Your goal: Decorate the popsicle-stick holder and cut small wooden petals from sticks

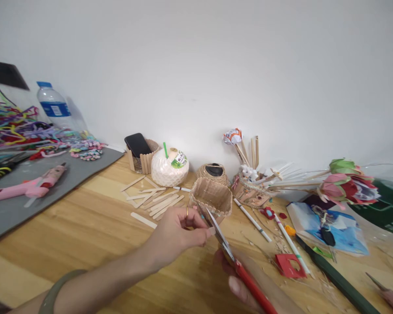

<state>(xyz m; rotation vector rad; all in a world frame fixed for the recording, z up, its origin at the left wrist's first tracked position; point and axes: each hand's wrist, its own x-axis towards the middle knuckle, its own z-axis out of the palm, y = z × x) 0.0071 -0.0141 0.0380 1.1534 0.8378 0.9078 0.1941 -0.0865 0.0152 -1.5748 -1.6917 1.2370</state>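
My right hand [267,277] is wrapped round a pair of scissors [228,252] with red handles, and their blades point away from me, slightly parted. My left hand [175,235], a ring on one finger, is closed in a pinch with the fingertips right beside the blades. Whatever those fingertips hold, if anything, is too small to make out. Just beyond both hands stands a small box made of craft sticks [212,196], its top open. Loose craft sticks [160,203] lie scattered to the left of it.
Behind stand a stick holder with a phone [137,145], a white coconut [170,170] and a twine roll [212,173]. A pink glue gun [36,187] lies on a grey mat [94,170]. Markers [253,220], red paper [291,266] and paper flowers [347,185] are right.
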